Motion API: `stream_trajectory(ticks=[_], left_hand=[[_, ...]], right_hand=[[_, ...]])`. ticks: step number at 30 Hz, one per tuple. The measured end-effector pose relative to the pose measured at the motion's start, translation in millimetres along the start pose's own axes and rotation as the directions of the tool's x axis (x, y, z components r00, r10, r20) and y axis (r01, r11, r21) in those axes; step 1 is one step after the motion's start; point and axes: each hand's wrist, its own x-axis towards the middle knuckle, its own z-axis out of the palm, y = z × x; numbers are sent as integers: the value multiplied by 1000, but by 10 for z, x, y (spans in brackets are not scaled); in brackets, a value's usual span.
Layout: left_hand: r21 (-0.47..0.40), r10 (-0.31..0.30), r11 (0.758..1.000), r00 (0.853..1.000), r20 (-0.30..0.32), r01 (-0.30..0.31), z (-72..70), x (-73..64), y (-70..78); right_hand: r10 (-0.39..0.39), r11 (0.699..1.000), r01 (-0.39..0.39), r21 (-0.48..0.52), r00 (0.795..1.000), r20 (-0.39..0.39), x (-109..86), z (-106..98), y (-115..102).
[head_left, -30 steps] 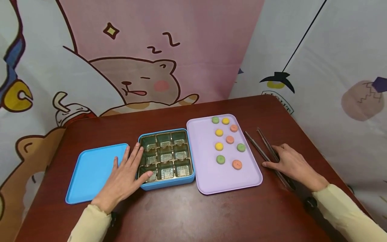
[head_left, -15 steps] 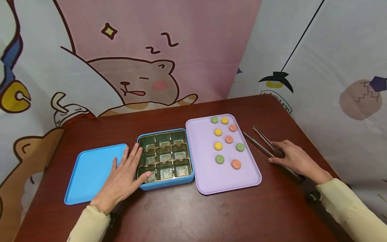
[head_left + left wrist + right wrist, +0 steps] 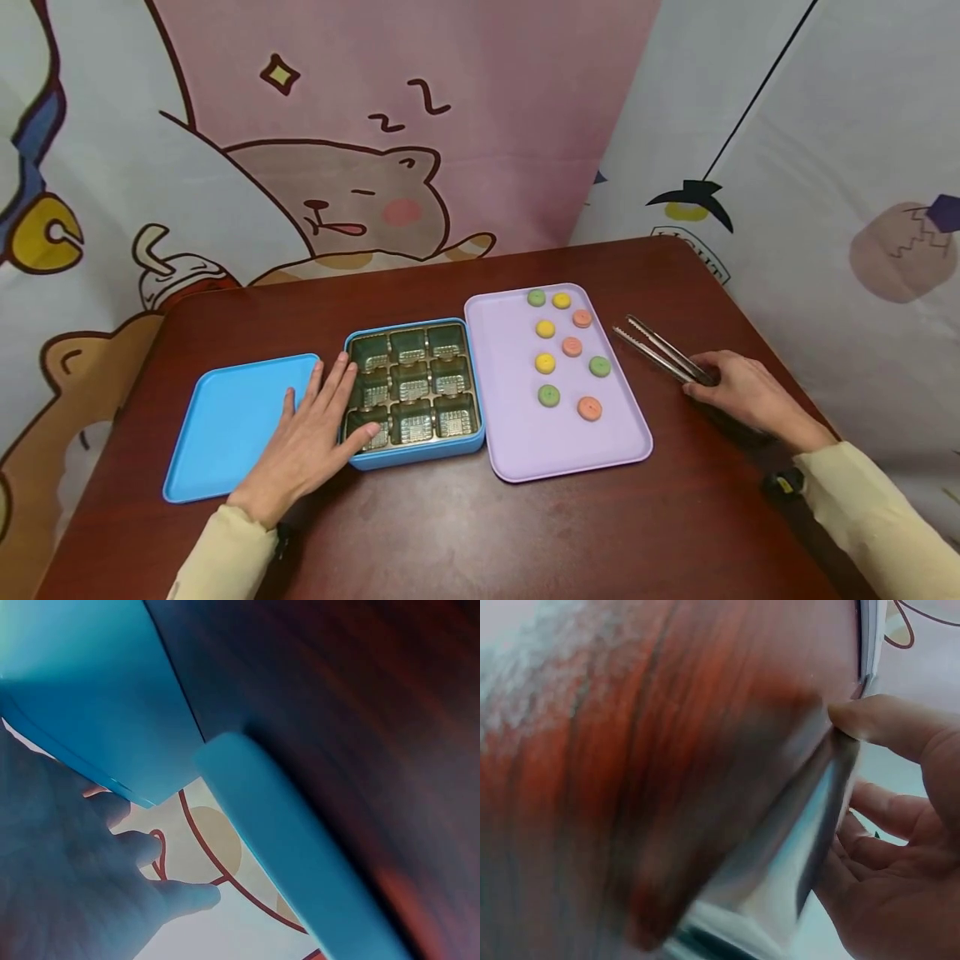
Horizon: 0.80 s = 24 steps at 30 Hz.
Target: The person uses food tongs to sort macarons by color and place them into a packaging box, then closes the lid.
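My right hand (image 3: 742, 390) holds metal tongs (image 3: 655, 346) between thumb and fingers, right of the lilac tray (image 3: 517, 442). Their serrated tips point away from me, slightly apart; the rear end is hidden under the hand. In the right wrist view, the tongs (image 3: 780, 847) are blurred, with the thumb on one arm. My left hand (image 3: 311, 433) lies spread at the left edge of a blue box (image 3: 420, 452), thumb over its near left corner. A clear-and-gold divided insert (image 3: 411, 383) fills the box, its compartments empty. Green (image 3: 549, 396), yellow (image 3: 545, 363) and orange macarons (image 3: 589, 408) sit on the tray.
A flat blue lid (image 3: 232, 429) lies left of the box, partly under the left forearm and hand. The tray stands right beside the box. All sit on a dark red-brown table (image 3: 465, 533), with a cartoon-printed curtain (image 3: 510, 125) behind it.
My right hand has moved right and drawn the tongs with it. The tong arms have come closer together. My left hand, the box and the tray have stayed put.
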Motion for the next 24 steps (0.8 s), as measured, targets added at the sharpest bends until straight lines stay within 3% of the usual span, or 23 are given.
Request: stream_trajectory(ticks=[5, 11, 19, 24], left_hand=[[-4, -6, 1000, 1000, 2, 6, -2, -13, -7], [-4, -12, 1000, 1000, 3, 12, -2, -18, -12], [-4, -19, 1000, 1000, 0, 19, 6, -21, -9], [-2, -19, 1000, 1000, 2, 19, 6, -10, 6]], right_hand=[[-31, 1000, 31, -1, 995, -92, -66, -9, -26], [-113, 993, 114, -5, 976, -188, -118, -17, -165], [-186, 983, 184, -25, 964, -192, -141, -5, -461], [-192, 981, 186, -55, 966, -174, -126, 38, -604]])
